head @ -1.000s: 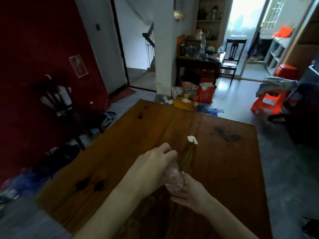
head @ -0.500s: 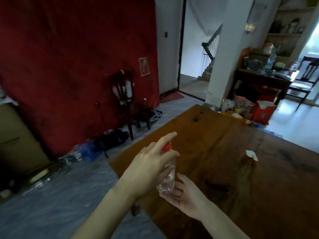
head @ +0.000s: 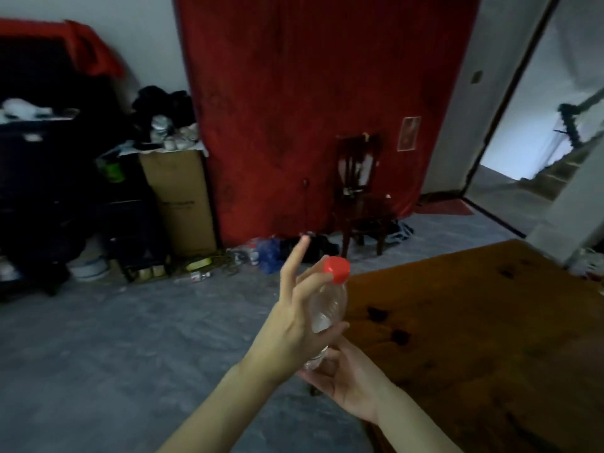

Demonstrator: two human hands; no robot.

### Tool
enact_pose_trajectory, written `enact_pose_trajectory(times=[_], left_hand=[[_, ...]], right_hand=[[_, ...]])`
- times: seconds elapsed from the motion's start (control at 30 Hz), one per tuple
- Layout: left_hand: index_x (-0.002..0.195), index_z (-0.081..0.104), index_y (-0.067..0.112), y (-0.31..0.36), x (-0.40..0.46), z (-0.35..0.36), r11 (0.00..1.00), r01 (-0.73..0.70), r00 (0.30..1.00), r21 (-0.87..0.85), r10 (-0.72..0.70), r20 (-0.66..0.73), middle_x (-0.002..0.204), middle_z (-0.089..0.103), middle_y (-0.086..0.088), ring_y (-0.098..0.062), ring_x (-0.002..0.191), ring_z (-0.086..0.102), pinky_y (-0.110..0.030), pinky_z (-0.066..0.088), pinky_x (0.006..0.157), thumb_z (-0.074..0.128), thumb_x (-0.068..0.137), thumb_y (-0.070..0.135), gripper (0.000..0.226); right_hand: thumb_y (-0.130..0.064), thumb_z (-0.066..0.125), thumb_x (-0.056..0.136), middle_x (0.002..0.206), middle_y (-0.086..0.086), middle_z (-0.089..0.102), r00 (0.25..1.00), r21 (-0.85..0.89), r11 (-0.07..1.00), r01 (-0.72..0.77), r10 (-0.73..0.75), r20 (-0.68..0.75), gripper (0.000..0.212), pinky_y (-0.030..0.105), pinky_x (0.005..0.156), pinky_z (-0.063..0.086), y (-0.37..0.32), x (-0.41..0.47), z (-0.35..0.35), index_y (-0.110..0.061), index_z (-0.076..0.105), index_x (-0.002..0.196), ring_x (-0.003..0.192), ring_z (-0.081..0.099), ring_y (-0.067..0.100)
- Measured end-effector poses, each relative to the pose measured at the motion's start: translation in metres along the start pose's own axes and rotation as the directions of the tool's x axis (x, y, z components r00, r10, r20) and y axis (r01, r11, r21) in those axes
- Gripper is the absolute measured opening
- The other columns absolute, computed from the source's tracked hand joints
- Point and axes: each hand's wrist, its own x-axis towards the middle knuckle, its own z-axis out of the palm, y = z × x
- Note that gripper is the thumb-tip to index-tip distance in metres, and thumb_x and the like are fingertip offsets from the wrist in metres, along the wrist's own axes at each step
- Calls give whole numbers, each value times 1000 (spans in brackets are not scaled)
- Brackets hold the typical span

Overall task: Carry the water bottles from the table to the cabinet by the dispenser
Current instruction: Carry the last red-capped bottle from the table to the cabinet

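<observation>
Clear thin plastic, light and crushable, we judge: water bottle [head: 328, 308] upright, aloft by the table's [head: 490, 322] left edge, left hand [head: 294, 322] curled round its body, right hand [head: 346, 377] loosely cupping the base; grip mid-body, gently.

**Arms and hands: appearance**

Two bare arms are showing, skin uncovered up to the frame edge. The left forearm [head: 222, 410] is looking slim and smooth, narrowing at the wrist into the left hand [head: 294, 328] with long, slender fingers. The right forearm [head: 415, 429] and right hand [head: 349, 384] are looking alike; blur is hiding the nails.
</observation>
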Motion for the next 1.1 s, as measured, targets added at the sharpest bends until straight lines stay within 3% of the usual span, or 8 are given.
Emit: enact_pose_trajectory(times=[0.17, 0.27, 0.4, 0.47, 0.57, 0.67, 0.93, 1.1], left_hand=[[126, 46, 29, -11, -21, -14, 983, 124, 992, 137, -123, -13, 168, 9, -3, -25, 151, 30, -30, 53, 99, 81, 85, 19, 55], [122, 53, 35, -14, -31, -23, 936, 212, 977, 280, -213, -27, 166, 9, -7, -28, 149, 30, -32, 59, 87, 81, 83, 27, 49], [125, 51, 38, -18, -40, -34, 843, 302, 944, 445, -330, -15, 163, 10, -11, -31, 139, 34, -26, 59, 59, 83, 79, 28, 57], [118, 52, 34, -20, -45, -41, 800, 323, 933, 505, -359, -27, 156, 18, -13, -34, 130, 41, -22, 54, 52, 83, 75, 19, 56], [113, 51, 30, -26, -55, -59, 743, 356, 915, 566, -401, -49, 147, 27, -18, -36, 118, 52, -16, 44, 53, 83, 73, 14, 53], [113, 50, 31, -34, -67, -81, 676, 419, 880, 606, -466, -88, 143, 31, -16, -34, 113, 54, -15, 39, 49, 83, 73, 16, 54], [116, 48, 34, -63, -120, -168, 549, 544, 811, 634, -537, -232, 145, 26, -12, -31, 115, 51, -18, 46, 47, 82, 77, 23, 53], [116, 49, 34, -86, -152, -245, 482, 582, 790, 655, -527, -315, 147, 21, -10, -30, 121, 48, -22, 51, 47, 81, 81, 25, 48]], right_hand=[[-33, 77, 77, 100, 24, 66, 982, -172, 984, -53, 83, 171, 57, 44, 100, 49, 2, 20, 27, -6, 62, 124, 92, 70, 33], [-35, 76, 85, 100, 22, 65, 970, -233, 965, -119, 163, 180, 53, 38, 77, 60, 4, 37, 37, -2, 62, 125, 94, 67, 33], [-39, 82, 79, 120, 26, 60, 949, -302, 939, -163, 233, 213, 74, 43, 97, 55, 7, 59, 49, 1, 56, 135, 110, 62, 36], [-36, 79, 81, 126, 28, 58, 936, -329, 929, -169, 256, 241, 71, 44, 94, 57, 11, 69, 59, 0, 53, 137, 113, 57, 37], [-28, 63, 96, 125, 28, 56, 922, -379, 906, -190, 298, 249, 52, 43, 81, 60, 25, 81, 80, 0, 51, 138, 102, 60, 35], [-28, 59, 97, 120, 26, 58, 894, -469, 861, -194, 352, 277, 48, 51, 96, 53, 44, 94, 107, 3, 55, 134, 89, 68, 31], [-39, 51, 102, 134, 31, 57, 815, -619, 761, -196, 478, 329, 46, 53, 116, 35, 106, 129, 199, -3, 62, 129, 118, 61, 45], [-42, 55, 99, 125, 31, 63, 788, -650, 731, -207, 519, 332, 50, 46, 99, 53, 143, 145, 281, -2, 60, 130, 114, 63, 46]])
